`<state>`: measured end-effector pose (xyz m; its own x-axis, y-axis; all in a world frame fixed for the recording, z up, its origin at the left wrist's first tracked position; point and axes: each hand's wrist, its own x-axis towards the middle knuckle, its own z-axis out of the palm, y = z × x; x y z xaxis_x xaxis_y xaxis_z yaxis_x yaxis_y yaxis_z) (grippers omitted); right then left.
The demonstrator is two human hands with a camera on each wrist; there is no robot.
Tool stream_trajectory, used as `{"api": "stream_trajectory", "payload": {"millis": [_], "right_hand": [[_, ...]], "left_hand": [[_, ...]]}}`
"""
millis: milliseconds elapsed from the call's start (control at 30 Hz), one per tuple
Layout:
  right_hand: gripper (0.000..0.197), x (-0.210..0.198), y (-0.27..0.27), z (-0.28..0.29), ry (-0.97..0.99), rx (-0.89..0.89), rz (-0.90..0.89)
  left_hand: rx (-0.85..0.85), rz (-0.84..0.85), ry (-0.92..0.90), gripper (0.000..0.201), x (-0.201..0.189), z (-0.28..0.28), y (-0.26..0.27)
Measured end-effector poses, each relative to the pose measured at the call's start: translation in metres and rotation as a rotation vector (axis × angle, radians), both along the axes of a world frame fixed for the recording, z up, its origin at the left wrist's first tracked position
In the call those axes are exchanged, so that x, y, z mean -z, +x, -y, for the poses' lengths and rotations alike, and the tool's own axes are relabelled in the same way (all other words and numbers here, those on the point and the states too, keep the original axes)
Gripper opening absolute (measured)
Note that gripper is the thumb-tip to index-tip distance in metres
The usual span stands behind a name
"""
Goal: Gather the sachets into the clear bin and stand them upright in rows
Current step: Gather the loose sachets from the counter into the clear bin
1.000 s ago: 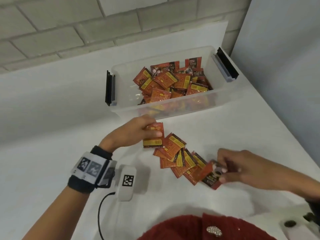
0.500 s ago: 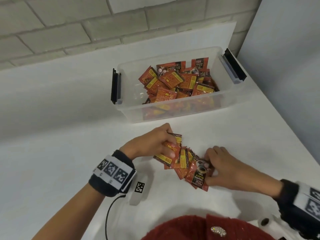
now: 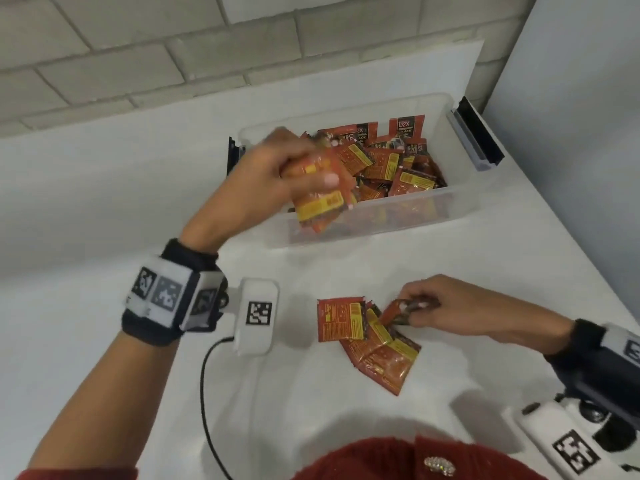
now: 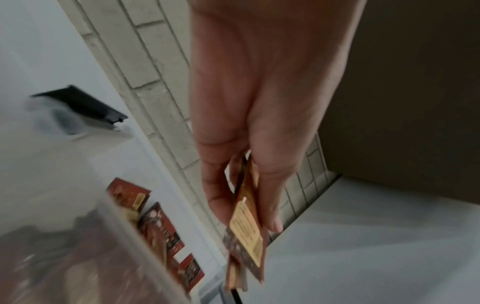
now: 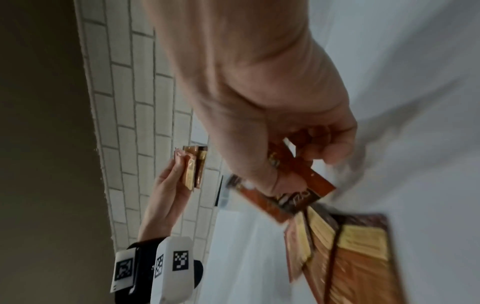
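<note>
**Left hand over the bin with a bundle, right hand on the table pile**

The left hand (image 3: 277, 168) holds a small bundle of sachets (image 3: 320, 199) – thumb on one face, fingers curled round the other, seen edge-on in the left wrist view. It hangs over the near left corner of the clear bin (image 3: 460, 199), bundle low end about at the near wall. Long axis of the bundle runs roughly up-down, slightly tilted, so it is close to the upright pose the task wants. The view is blurred; I cannot count the sachets in it.

The bin sits at the far side of the white table (image 3: 86, 220), past both hands. The sachets inside (image 3: 391, 164) fill the middle and right part – most lie jumbled and leaning, a few at the back wall stand up. The left end of the bin looks free, right under the left hand.

The right hand (image 3: 436, 303) is low on the table, well apart from the bin, fingertips pinching one sachet (image 3: 393, 311) at the edge of the loose pile (image 3: 367, 337). That pile lies flat, fanned, overlapping, just ahead of the person's body.

Judgement: the left hand is nearer the bin by far, and its drop goes straight down into the left end. The risk is that the bundle topples flat onto the jumble. Rows are not yet formed; much sorting is left.
</note>
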<state>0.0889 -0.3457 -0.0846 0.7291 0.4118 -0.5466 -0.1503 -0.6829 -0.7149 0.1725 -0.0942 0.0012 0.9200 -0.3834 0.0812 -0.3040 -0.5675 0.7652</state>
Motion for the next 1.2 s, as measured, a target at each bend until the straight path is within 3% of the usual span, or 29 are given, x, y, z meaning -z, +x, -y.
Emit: {"api": "stream_trajectory", "payload": {"millis": [67, 167, 300, 367, 433, 600, 733, 900, 1000, 1067, 1133, 1200], "right_hand": [[0.004, -0.008, 0.007, -0.006, 0.004, -0.142, 0.071], [0.027, -0.004, 0.01, -0.026, -0.061, -0.437, 0.232], [0.03, 0.017, -0.001, -0.059, -0.246, -0.672, 0.308], [0.031, 0.024, -0.007, -0.065, -0.269, -0.643, 0.311], [0.017, 0.026, -0.007, -0.065, -0.23, -0.57, 0.26], [0.023, 0.01, 0.014, -0.051, -0.155, -0.464, 0.169], [0.024, -0.043, 0.052, -0.028, 0.067, -0.312, 0.13], [0.014, -0.106, 0.102, -0.009, 0.238, 0.003, 0.298], [0.029, -0.108, 0.131, 0.001, 0.179, 0.126, 0.311], [0.06, -0.099, 0.144, 0.007, -0.081, 0.141, 0.352], [0.077, -0.089, 0.141, 0.012, -0.392, 0.103, 0.539], [0.075, -0.076, 0.117, 0.007, -0.378, 0.015, 0.733]], "left_hand": [[-0.087, 0.027, 0.014, 0.03, -0.008, -0.001, 0.016], [-0.117, -0.003, 0.063, 0.04, -0.01, 0.006, 0.038], [-0.067, -0.164, 0.095, 0.04, 0.005, 0.017, 0.067], [-0.062, -0.218, 0.141, 0.035, 0.015, 0.02, 0.078], [-0.066, -0.252, 0.165, 0.027, 0.024, 0.022, 0.085], [-0.086, -0.269, 0.271, 0.04, 0.032, 0.022, 0.091], [-0.169, -0.075, 0.293, 0.029, 0.019, 0.015, 0.084], [-0.241, 0.042, 0.228, 0.022, -0.003, 0.006, 0.053], [-0.254, 0.047, 0.269, 0.024, -0.005, -0.004, 0.032], [-0.307, 0.05, 0.371, 0.034, 0.002, -0.015, 0.027], [-0.422, 0.007, 0.46, 0.046, 0.012, -0.03, 0.026], [-0.543, -0.068, 0.483, 0.061, 0.023, -0.046, 0.031]]}}
